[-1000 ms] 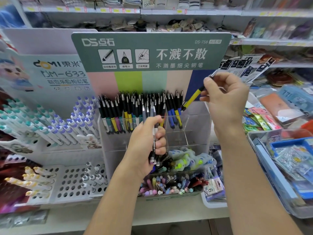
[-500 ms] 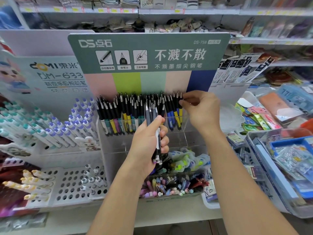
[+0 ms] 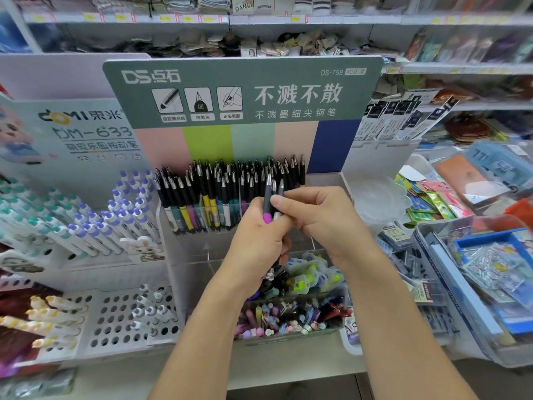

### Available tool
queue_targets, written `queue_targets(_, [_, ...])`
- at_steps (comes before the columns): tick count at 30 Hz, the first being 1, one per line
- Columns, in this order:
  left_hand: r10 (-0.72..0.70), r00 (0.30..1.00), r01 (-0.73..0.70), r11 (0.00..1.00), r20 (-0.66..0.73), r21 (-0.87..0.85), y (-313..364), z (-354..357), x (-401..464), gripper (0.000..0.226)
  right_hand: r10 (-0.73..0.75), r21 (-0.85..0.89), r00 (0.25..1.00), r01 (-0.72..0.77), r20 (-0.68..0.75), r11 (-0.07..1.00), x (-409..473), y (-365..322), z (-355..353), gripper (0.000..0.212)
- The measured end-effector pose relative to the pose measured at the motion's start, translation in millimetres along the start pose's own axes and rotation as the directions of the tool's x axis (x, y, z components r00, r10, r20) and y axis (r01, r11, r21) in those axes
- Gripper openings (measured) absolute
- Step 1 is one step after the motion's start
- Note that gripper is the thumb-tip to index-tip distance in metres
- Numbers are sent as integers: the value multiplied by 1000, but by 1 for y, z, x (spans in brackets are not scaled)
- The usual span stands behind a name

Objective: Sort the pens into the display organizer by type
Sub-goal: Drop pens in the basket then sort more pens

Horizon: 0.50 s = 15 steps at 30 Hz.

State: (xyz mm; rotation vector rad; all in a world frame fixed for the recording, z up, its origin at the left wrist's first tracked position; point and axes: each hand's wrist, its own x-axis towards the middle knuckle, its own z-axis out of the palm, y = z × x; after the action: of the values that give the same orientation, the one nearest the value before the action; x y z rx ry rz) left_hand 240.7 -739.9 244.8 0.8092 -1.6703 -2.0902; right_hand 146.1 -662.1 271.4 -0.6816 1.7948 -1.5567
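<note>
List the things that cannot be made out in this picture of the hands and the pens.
- Head view: how many pens the left hand grips; its fingers cover the barrels of the bundle.
- Head view: which pen the right hand pinches; thumb and fingers hide the contact.
- Head view: the lower ends of the pens in the clear organizer; both hands cover part of it.
</note>
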Motion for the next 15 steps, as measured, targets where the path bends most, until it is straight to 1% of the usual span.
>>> queue_targets(2, [-5, 1000, 5, 1000, -9, 9, 1, -1, 0, 19, 52, 51, 998, -50, -34, 997, 2, 3, 0, 6])
queue_targets(4, [-1, 1000, 1, 1000, -14, 11, 2, -2, -1, 23, 122, 117, 992, -118, -26, 986, 5, 5, -1, 3])
queue_targets(6, [-7, 999, 5, 1000, -46, -30, 4, -3, -1, 31, 152, 313, 988, -150, 20, 938, 7, 5, 0, 3])
queue_targets(7, [-23, 997, 18, 998, -77, -68, 4, -5, -1, 36, 147, 417, 989, -140, 15, 898, 7, 4, 0, 4])
queue_targets(8, [-56, 992, 43, 993, -116, -112, 5, -8, -1, 39, 134, 490, 991, -104, -26, 866, 8, 1, -1, 4])
queue_targets(10, [-139, 975, 99, 970, -171, -220, 5, -16, 0, 32, 80, 555, 981, 33, -178, 831, 12, -4, -7, 4])
queue_targets(11, [-168, 971, 115, 953, -172, -281, 4, -19, -1, 27, 28, 538, 966, 119, -258, 835, 15, -6, -11, 5])
queue_targets(12, [-181, 970, 117, 934, -164, -336, 3, -23, -2, 22, -40, 462, 941, 201, -335, 864, 19, -8, -15, 8])
queue_targets(13, [-177, 972, 109, 922, -155, -372, 2, -25, -3, 18, -126, 326, 908, 268, -399, 907, 23, -8, -20, 10])
queue_targets(14, [-165, 975, 95, 917, -151, -387, 2, -26, -4, 17, -220, 158, 876, 312, -429, 937, 27, -7, -24, 13])
queue_targets(15, [-153, 976, 83, 918, -153, -388, 1, -27, -4, 17, -302, 2, 855, 334, -422, 943, 32, -7, -25, 16])
